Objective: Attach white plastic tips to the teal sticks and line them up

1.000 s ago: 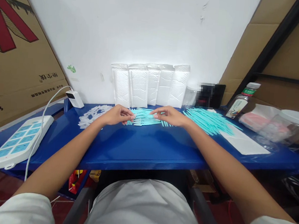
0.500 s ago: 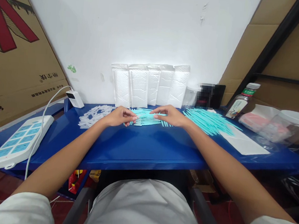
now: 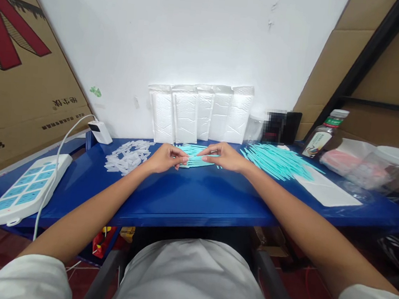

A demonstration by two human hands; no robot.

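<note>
Thin turquoise sticks [image 3: 195, 158] span the gap between my hands, just above the blue table. Pinched on their left end is my left hand [image 3: 166, 158], thumb and fingers together. My right hand [image 3: 227, 157] grips the right end between thumb and fingers. I cannot tell how many sticks are held. More turquoise sticks [image 3: 193, 148] lie just behind and under the hands, partly covered by them. Small clear-white plastic pieces [image 3: 128, 156] are heaped left of my left hand. To the right of my right hand spreads a large pile of the same turquoise sticks [image 3: 276, 161].
Several white bubble mailers [image 3: 185, 115] lean on the wall behind the sticks. A power strip [image 3: 28, 189] and white charger [image 3: 100, 132] sit at left. A white sheet [image 3: 329, 190], bottle [image 3: 322, 135] and clear jar [image 3: 395, 168] stand right. The blue table's [image 3: 194, 200] front edge is near me.
My hands have come slightly closer together. My right fingers, spread over the sticks before, now pinch the right end of the sticks, which look raised and level between both hands.
</note>
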